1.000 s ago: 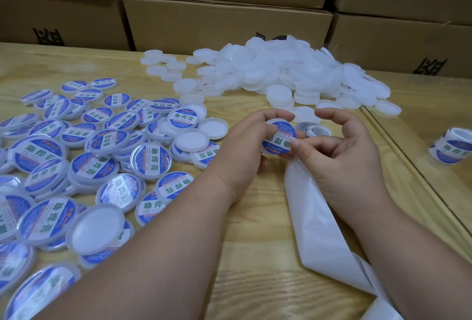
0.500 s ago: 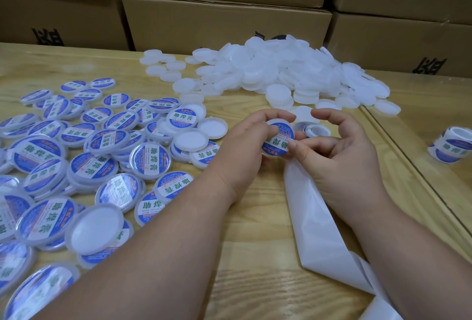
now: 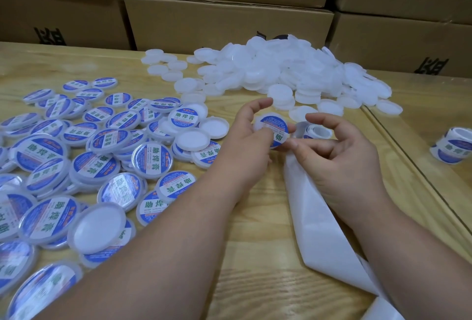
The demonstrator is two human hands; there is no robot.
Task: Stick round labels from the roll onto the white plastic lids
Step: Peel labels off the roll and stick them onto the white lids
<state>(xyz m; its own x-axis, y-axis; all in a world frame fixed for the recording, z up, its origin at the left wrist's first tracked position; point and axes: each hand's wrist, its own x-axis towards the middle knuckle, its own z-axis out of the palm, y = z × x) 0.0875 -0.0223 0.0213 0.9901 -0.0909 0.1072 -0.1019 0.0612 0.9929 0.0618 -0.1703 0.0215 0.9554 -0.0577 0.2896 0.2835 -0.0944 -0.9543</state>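
Centre of frame, I've got the lid (image 3: 272, 129) up off the bench (image 3: 255, 256), tilted toward the camera so the blue round label (image 3: 274, 128) faces me, which I take to be for checking and smoothing it. My left hand (image 3: 251, 146) curls its fingers (image 3: 258, 105) round the lid's rim from the left, thumb across the label face, gripping it. My right hand (image 3: 339, 156) comes in from the right, its thumb and a fingertip pinching the lid's lower right edge, the other fingers arched loosely above. Both forearms angle in from the bottom of the frame.

The label roll (image 3: 316, 132) lies just behind the lid, close so the next label is a short reach, I'd say. Its spent white backing strip (image 3: 321, 230) trails down to the lower right. Finished labelled lids (image 3: 102, 161) spread across the left. The bare white lids (image 3: 281, 74) are heaped at upper centre. A second roll (image 3: 454, 146) waits at the right edge.
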